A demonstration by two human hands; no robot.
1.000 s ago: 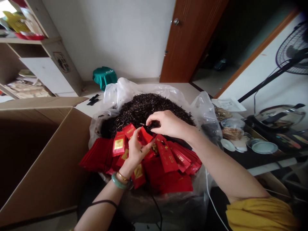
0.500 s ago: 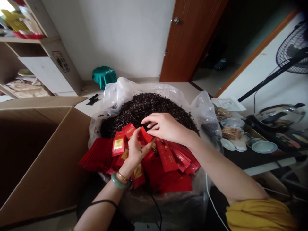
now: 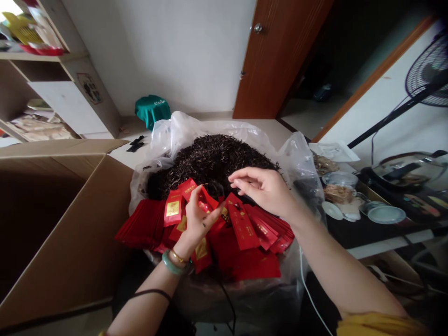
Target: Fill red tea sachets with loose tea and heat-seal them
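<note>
**A:** What looks most likely to go wrong here?

**B:** The heap of dark, twisted dried tea leaves [image 3: 213, 158] sits loose in a crumpled clear plastic bag [image 3: 175, 135], with glossy red packets with gold labels [image 3: 241, 224] fanned across its near edge. One careless knock could send leaves sliding among them, and the slick packets could slip toward the open brown cardboard box [image 3: 63, 224] on the left.

**A:** And the left hand [image 3: 198, 219]?

**B:** It's raised over the packets, with a green bangle [image 3: 171, 263] at the wrist. Its fingers [image 3: 200, 196] are curled inward near a packet's edge, but I can't tell whether they're pinching it. A weak grip there could drop it.

**A:** The right hand [image 3: 264, 189]?

**B:** It hovers just above the leaves, its fingers [image 3: 241, 176] loosely spread and slightly curved, holding nothing I can see.

**A:** Anything that could snag?

**B:** A thin white cable [image 3: 304, 284] runs down beside the bag, below the right forearm. If an arm caught it, the tug could disturb the bag or the glass jar of pale dried shreds [image 3: 339, 193] on the dark counter [image 3: 350, 235].
</note>
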